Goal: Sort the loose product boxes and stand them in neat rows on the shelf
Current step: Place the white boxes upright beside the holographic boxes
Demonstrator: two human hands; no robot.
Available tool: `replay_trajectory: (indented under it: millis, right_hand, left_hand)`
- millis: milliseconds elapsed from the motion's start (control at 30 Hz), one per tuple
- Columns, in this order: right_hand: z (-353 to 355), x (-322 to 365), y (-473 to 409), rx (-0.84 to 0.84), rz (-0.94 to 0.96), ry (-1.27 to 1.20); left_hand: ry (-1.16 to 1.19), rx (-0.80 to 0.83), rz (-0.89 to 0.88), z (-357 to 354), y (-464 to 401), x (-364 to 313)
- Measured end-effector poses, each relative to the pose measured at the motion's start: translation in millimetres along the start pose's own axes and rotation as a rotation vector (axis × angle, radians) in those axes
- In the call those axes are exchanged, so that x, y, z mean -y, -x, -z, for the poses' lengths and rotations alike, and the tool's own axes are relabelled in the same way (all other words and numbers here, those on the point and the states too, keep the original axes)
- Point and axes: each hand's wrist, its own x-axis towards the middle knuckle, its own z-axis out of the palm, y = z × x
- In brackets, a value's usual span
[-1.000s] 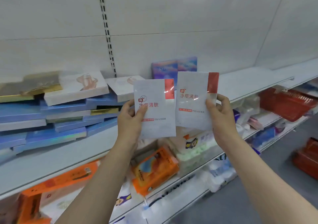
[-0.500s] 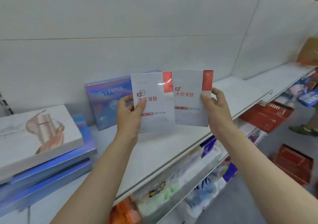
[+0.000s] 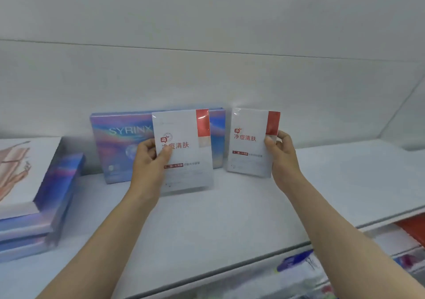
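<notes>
a: fingers of the left hand [image 3: 147,160] pinch a white box [image 3: 184,151], upright, in front of the syrinx box [image 3: 122,147].
b: and to that box's right?
a: right hand [image 3: 281,158] grips a second white box [image 3: 250,142], upright, low over the shelf [image 3: 230,218]; contact unclear.

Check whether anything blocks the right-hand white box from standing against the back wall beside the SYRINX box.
Nothing visible does. The right hand holds its white box upright just right of the SYRINX box, and the shelf behind and to the right of it looks bare.
</notes>
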Motion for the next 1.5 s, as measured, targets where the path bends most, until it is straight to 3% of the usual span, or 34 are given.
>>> replay_trajectory:
  millis: [167,467,800,933,1100,1367,1500]
  right_hand:
    - [5.8,-6.2,-40.9,0.139,0.042,0.005]
    - [13.7,-6.1,-81.0,0.178,0.100,0.172]
    - [19.2,-6.0,-87.3,0.191,0.097,0.162]
    - [22.7,7.3,-70.1,0.067,0.229,0.310]
    - [25.6,32.1,-45.2,0.337,0.042,0.227]
    - [29.7,38.0,-49.0,0.342,0.008,0.220]
    - [24.2,28.2,-61.9,0.229,-0.024,0.221]
  left_hand:
    - [0.012,-0.095,-0.030,-34.2,15.2,2.7]
    - [0.040,-0.231,-0.057,-96.8,50.5,10.4]
    - [-0.014,-0.261,-0.029,-121.3,62.4,9.9]
    - [-0.007,-0.229,-0.024,-125.0,57.4,11.9]
    - [0.045,-0.173,-0.025,-135.8,43.9,8.5]
    - [0.034,-0.099,-0.037,-151.6,31.5,12.7]
    - [0.025,-0.146,-0.026,-140.7,32.0,16.9]
